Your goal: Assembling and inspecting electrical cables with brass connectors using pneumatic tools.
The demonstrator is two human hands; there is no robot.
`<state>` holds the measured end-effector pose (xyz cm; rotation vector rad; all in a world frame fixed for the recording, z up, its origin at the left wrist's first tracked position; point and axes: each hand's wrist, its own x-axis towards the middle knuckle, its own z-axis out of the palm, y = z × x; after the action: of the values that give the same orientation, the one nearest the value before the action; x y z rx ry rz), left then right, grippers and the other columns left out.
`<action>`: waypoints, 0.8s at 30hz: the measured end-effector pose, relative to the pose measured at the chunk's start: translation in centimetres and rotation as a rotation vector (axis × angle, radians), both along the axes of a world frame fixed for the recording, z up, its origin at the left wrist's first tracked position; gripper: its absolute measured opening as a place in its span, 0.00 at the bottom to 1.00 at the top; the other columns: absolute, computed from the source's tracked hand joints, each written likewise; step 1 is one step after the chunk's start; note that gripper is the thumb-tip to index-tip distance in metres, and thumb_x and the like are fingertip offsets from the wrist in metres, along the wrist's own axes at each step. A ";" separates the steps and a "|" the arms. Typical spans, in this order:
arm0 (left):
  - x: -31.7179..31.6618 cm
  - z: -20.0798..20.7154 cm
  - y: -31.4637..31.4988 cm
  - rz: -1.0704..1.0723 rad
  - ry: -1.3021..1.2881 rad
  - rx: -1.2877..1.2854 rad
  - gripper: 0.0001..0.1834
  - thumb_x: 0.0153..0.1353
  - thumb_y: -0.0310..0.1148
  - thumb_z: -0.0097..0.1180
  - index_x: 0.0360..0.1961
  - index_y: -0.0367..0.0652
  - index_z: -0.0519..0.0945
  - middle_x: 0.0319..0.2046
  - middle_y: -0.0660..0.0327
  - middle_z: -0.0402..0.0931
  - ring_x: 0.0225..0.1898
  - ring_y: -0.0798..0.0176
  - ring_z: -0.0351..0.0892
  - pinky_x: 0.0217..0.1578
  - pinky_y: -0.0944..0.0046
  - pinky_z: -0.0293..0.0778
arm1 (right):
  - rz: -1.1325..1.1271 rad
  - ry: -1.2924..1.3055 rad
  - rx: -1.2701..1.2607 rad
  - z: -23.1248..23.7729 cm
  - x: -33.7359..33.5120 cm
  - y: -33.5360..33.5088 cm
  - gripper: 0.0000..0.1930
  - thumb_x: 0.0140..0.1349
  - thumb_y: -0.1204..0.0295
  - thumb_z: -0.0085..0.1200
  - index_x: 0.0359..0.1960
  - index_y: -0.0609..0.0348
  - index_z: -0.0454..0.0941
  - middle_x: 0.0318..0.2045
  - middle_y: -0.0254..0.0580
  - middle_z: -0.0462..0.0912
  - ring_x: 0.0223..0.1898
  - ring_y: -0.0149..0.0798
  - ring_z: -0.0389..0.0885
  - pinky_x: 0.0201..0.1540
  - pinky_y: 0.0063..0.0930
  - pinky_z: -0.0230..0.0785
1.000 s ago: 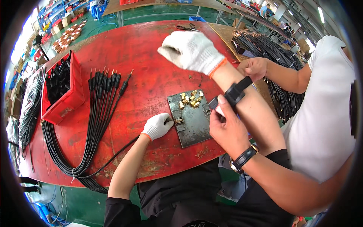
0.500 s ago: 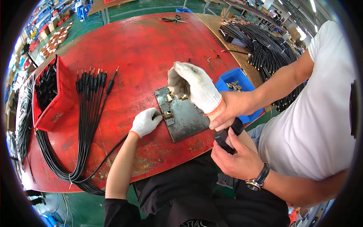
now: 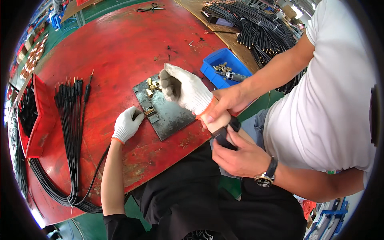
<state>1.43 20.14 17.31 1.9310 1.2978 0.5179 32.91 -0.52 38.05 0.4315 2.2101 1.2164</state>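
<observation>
Co-worker's hands (image 3: 242, 160) crowd the right forearm (image 3: 218, 124); blue bin (image 3: 211, 75) far right, red crate (image 3: 42, 122) left; right fingers (image 3: 169, 90) loosely curled, empty; left fingers' (image 3: 134, 112) grip unclear; worn red tabletop (image 3: 104, 48), green floor (image 3: 90, 224).

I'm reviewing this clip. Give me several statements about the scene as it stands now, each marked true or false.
1. The left hand is beside the left edge of the dark metal plate. True.
2. The right hand is bare. False: the right hand wears a white glove.
3. Another person's hand grips the person's right wrist. True.
4. The scissors lie on the metal plate. False: the scissors lie on the red table, toward its far side.
5. Small brass-coloured parts lie on the metal plate. True.
6. The red bin stands right of the metal plate. False: the red bin is at the table's left side.
</observation>
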 end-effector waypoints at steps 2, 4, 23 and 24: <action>0.6 0.2 -0.1 -0.010 0.000 -0.005 0.12 0.68 0.39 0.65 0.41 0.40 0.85 0.37 0.49 0.88 0.40 0.49 0.89 0.43 0.53 0.81 | -0.015 -0.033 -0.003 -0.3 -0.4 -0.4 0.18 0.63 0.63 0.71 0.47 0.61 0.81 0.44 0.41 0.81 0.47 0.36 0.83 0.53 0.32 0.83; 0.3 0.1 -0.1 0.004 0.007 -0.010 0.12 0.68 0.39 0.65 0.41 0.39 0.86 0.37 0.49 0.88 0.40 0.49 0.89 0.44 0.53 0.81 | -0.035 0.120 -0.044 -1.0 -0.2 -0.2 0.23 0.58 0.63 0.76 0.48 0.61 0.80 0.44 0.40 0.79 0.49 0.36 0.81 0.55 0.31 0.82; 0.2 -0.4 0.1 -0.011 0.008 0.007 0.12 0.69 0.37 0.65 0.42 0.37 0.84 0.35 0.51 0.87 0.37 0.58 0.87 0.43 0.57 0.79 | 0.057 -0.364 -0.109 -0.7 -1.3 -0.6 0.36 0.45 0.56 0.84 0.50 0.60 0.77 0.34 0.38 0.86 0.38 0.37 0.86 0.43 0.30 0.80; 0.2 -0.4 0.1 -0.009 0.009 0.015 0.12 0.69 0.37 0.65 0.42 0.37 0.84 0.35 0.51 0.87 0.37 0.58 0.87 0.43 0.57 0.79 | 0.071 -0.357 -0.115 -0.7 -1.4 -0.7 0.35 0.45 0.56 0.84 0.50 0.61 0.78 0.33 0.38 0.86 0.38 0.37 0.86 0.43 0.30 0.80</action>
<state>1.67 20.20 16.91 1.9531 1.2935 0.5162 31.54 -1.17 37.36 0.0805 1.9861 1.0987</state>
